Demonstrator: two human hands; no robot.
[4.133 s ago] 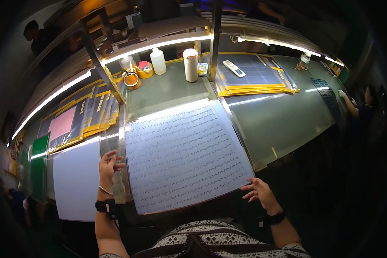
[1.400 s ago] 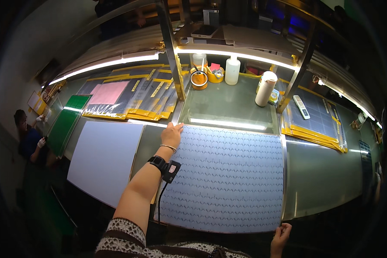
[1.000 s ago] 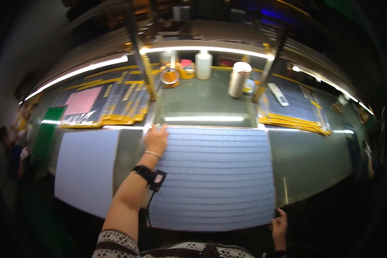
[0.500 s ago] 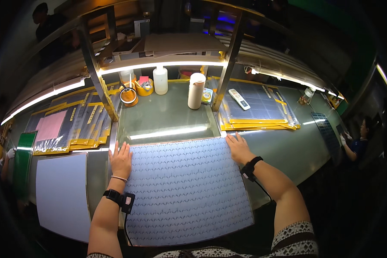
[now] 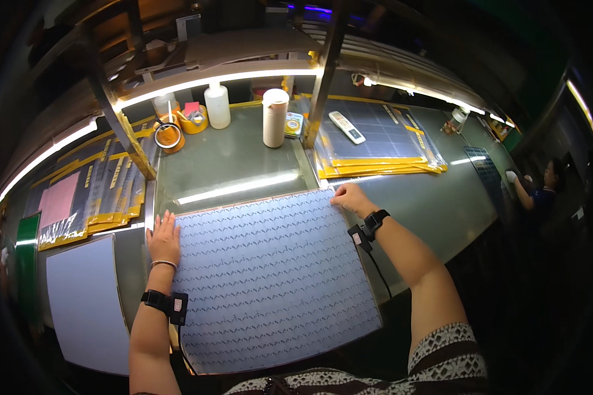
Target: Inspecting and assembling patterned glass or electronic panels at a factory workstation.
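Note:
A large pale-blue sheet (image 5: 270, 276) printed with rows of small dark marks lies flat on the bench in front of me, its near edge close to my body. My left hand (image 5: 163, 239) rests flat along its left edge near the far left corner, fingers stretched out. At the far right corner, my right hand (image 5: 353, 200) has its fingers drawn together in a pinch on the sheet's corner. What exactly lies between those fingertips is too small to make out. Each wrist carries a black strap with a small box and cable.
To the left lies a plain pale panel (image 5: 89, 303) beside a green board (image 5: 28, 263). Taped stacks of dark panels (image 5: 369, 141) lie on both sides, one under a remote control (image 5: 346, 127). Behind stand a thermos (image 5: 275, 120), a white bottle (image 5: 217, 106) and tape rolls (image 5: 170, 137). A person (image 5: 543, 191) works at far right.
My right hand's fingers, spread at the sheet's corner before, have closed into a pinch there. The left hand stays on the left edge. The whole view has shifted and tilted.

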